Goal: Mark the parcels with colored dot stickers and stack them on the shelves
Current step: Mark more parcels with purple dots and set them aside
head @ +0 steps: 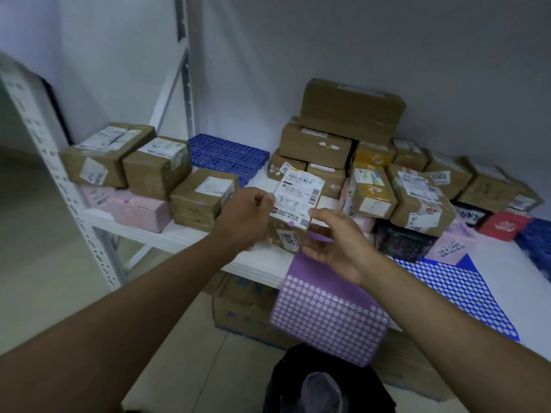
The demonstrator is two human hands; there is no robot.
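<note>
My left hand [244,216] grips a small brown parcel [293,210] with a white shipping label, held above the front edge of the white shelf [185,234]. A purple dot sticker [291,224] sits on the parcel's front face. My right hand [337,239] is just right of the parcel and holds a purple sheet of dot stickers [325,314], which hangs down below the hand. A blue sheet of dot stickers [456,287] lies flat on the shelf at the right.
Three brown boxes [155,168] sit on pink boxes at the shelf's left. A pile of several parcels [372,174] fills the back right. A blue plastic grid [226,153] lies at the back. A cardboard carton [244,311] and a black bag [325,383] are below.
</note>
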